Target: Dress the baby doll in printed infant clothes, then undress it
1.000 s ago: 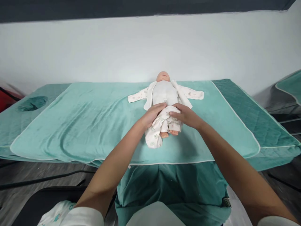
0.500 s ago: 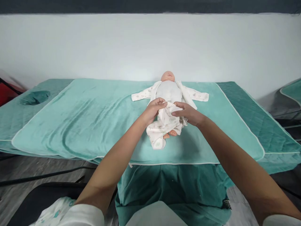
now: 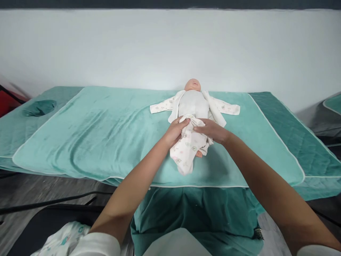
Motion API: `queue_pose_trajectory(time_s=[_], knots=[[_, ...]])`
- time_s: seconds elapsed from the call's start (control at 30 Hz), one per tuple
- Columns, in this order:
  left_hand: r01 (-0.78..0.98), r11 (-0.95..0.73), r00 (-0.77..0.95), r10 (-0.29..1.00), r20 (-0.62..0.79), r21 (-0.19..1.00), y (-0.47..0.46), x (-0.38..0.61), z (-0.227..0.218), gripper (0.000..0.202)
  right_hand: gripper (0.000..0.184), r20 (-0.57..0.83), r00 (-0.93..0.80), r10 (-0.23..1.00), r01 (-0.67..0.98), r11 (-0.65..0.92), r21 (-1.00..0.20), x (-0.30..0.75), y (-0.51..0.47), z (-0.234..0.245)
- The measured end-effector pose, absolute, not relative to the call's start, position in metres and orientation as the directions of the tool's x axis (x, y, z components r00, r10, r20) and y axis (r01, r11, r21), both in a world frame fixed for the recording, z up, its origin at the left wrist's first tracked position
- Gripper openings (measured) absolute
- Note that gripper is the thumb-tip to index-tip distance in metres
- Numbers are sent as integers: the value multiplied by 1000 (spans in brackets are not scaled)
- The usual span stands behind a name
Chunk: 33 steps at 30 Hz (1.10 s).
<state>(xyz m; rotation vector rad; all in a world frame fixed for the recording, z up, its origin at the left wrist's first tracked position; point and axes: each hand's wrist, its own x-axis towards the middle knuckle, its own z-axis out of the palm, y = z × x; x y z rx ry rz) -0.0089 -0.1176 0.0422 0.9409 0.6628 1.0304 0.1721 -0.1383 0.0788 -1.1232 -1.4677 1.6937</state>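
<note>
The left hand (image 3: 173,133) and the right hand (image 3: 214,131) both pinch the top of a small white cloth (image 3: 185,149), thumbs on top; the tips under the folds are hidden, so I cannot tell how tight they squeeze. The cloth is right between the fingers, bunched where they hold it and hanging down below them in a floppy flap with tiny prints. It looks light, soft and bendy, not slippery, and not easy to break. The bunched rim by the thumbs looks like the best place to hold it. Just past the fingers lies a doll (image 3: 192,103) with a round, smooth head that looks hard. A printed top (image 3: 175,104) lies open about its sides, sleeves spread wide. Below the fingers, toes (image 3: 199,154) peek out. Under it all is a fuzzy green sheet (image 3: 119,135), wrinkled to the left of the fingers.
</note>
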Motion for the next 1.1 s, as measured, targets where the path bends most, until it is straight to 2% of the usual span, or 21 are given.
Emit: queue_pose_trajectory(time_s=[0.1,0.17,0.23,0.33,0.4,0.47,0.57,0.67,0.77,0.87,1.0,1.1], knots=[[-346,176,305,950,-67,922,-112,-5,36,38,43,-299,-541,786,242,-194,-951,177,-139,80],[-284,178,294,952,-91,942,-111,-7,36,40,43,-314,-508,802,253,-210,-944,177,-139,81],[-236,204,335,935,-117,950,-114,-11,40,45,46,-261,-431,864,153,-216,-964,174,-140,79],[-182,236,510,853,-114,955,-121,-21,48,53,47,-161,-281,946,-33,-177,-984,167,-139,74],[-130,239,601,791,-115,962,-124,-25,52,54,43,-136,-194,971,-88,-155,-984,163,-138,70],[-105,255,612,779,-139,961,-125,-25,52,52,41,-123,-137,983,-111,-139,-984,160,-137,67],[-261,297,521,844,-125,919,-121,-19,43,51,40,-144,-158,977,-66,-156,-985,160,-136,67],[-434,289,371,920,-123,853,-115,-12,32,48,42,-228,-299,927,102,-206,-973,165,-137,72],[-498,306,351,927,-134,811,-114,-10,28,43,41,-282,-404,870,200,-217,-955,168,-137,75],[-516,336,391,911,-132,788,-117,-10,30,42,45,-271,-405,873,120,-243,-963,168,-136,73],[-495,357,414,899,-146,793,-119,-10,30,42,45,-236,-277,932,-70,-264,-962,164,-136,69],[-435,373,466,872,-149,820,-118,-13,29,45,44,-206,-218,954,-140,-240,-961,160,-136,68]])
